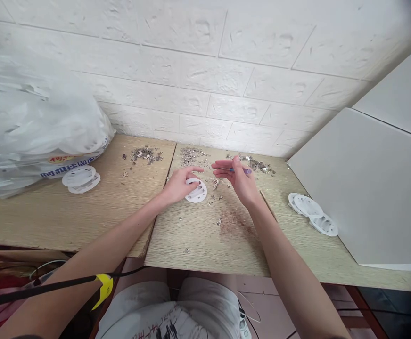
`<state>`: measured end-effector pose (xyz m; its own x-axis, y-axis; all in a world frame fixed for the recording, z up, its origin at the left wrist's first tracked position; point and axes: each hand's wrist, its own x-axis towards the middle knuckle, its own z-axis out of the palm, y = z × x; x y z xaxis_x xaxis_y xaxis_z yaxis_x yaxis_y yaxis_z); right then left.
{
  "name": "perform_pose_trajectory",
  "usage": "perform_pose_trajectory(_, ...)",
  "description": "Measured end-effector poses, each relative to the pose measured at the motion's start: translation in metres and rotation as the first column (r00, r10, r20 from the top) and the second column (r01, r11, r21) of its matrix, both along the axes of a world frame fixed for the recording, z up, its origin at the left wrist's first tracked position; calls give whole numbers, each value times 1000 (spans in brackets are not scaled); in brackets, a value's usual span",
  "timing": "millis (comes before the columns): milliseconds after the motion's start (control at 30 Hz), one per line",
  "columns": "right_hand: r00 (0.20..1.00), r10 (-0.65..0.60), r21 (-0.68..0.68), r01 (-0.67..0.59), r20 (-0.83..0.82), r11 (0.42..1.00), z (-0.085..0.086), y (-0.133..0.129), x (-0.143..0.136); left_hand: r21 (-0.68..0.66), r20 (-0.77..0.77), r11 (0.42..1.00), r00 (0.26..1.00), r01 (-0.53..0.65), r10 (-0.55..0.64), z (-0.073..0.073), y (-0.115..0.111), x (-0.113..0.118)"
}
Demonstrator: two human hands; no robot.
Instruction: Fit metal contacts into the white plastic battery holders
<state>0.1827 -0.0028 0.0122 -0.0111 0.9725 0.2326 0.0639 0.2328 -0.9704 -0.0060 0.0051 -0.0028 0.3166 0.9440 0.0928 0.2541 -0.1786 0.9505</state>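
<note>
My left hand point(181, 185) grips the edge of a round white plastic disc point(197, 193) with slots and small metal pieces in it, the thumb on its top face. In my right hand point(239, 181) lies a slim pen-like tool with a purple and blue handle point(243, 171), held under the thumb, tip toward the left. That tip is too small to make out. Beyond both hands, small silvery metal parts point(191, 156) are heaped near the wall, and a few loose ones point(217, 182) lie between the hands.
Another pile of metal parts point(146, 154) lies at the left, and one point(260, 165) at the back right. White discs rest by the plastic bag point(43, 117) and in a stack point(308, 205) by the white panel point(368, 188). A thin wooden stick point(268, 205) lies beside my right forearm.
</note>
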Motion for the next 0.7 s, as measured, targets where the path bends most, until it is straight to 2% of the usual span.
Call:
perform_pose_trajectory(133, 1000, 10, -60, -12, -20, 998, -3, -2, -5, -20, -21, 998, 998, 61, -62, -4, -1, 0)
perform_pose_trajectory(333, 970, 211, -146, -228, -120, 963, -6, -5, -10, -64, 30, 993, 994, 103, -101, -14, 6, -1)
perform_pose_trajectory(433, 955, 270, -202, -290, -121, 935, -5, -8, -12, -84, 8, 992, 996, 92, -92, -15, 7, -2)
perform_pose_trajectory(567, 968, 238, -222, -250, -78, 943, -6, -10, -16, -113, 16, 990, 996, 89, -87, -11, 6, -1)
perform_pose_trajectory(700, 990, 139, -152, -139, -12, 979, -8, -7, -16, -149, 8, 985, 997, 83, -82, -8, 5, 0)
